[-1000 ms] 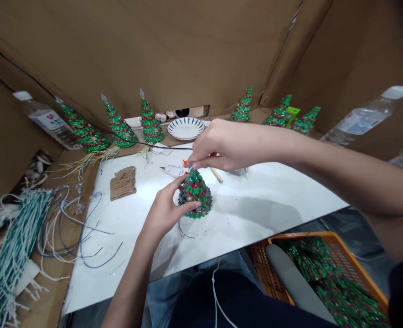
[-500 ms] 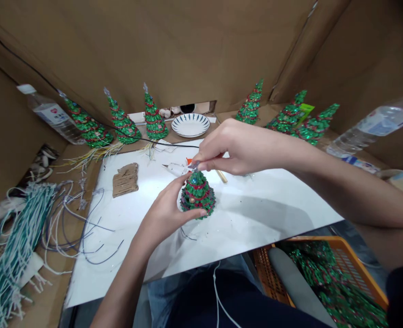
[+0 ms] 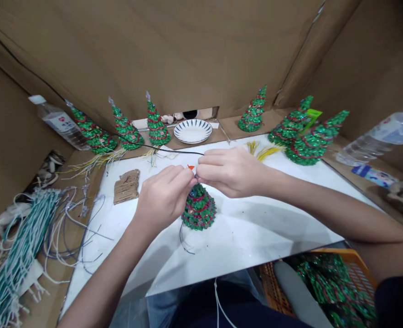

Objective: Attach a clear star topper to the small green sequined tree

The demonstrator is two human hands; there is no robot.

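Observation:
A small green sequined tree [image 3: 199, 211] with red trim stands on the white board [image 3: 256, 218] in front of me. My left hand [image 3: 162, 198] is closed, its fingertips pinching at the tree's top from the left. My right hand [image 3: 230, 172] is closed too, its fingertips meeting the left hand's at the tip. What they pinch is too small to make out. A thin dark wire [image 3: 184, 241] trails from the tree's base.
Finished trees stand at the back left [image 3: 126, 132] and back right [image 3: 307, 141], a striped plate [image 3: 192, 130] between them. Wire bundles [image 3: 17, 246] lie left, a cardboard scrap [image 3: 126, 186] on the board. Water bottles [image 3: 59, 122] [image 3: 379, 136] flank the cardboard-walled booth; an orange basket [image 3: 324, 287] of green pieces sits lower right.
My left hand has moved up from the tree's side to its tip, meeting the right hand's fingers. The view has shifted slightly, showing more of the right-hand trees.

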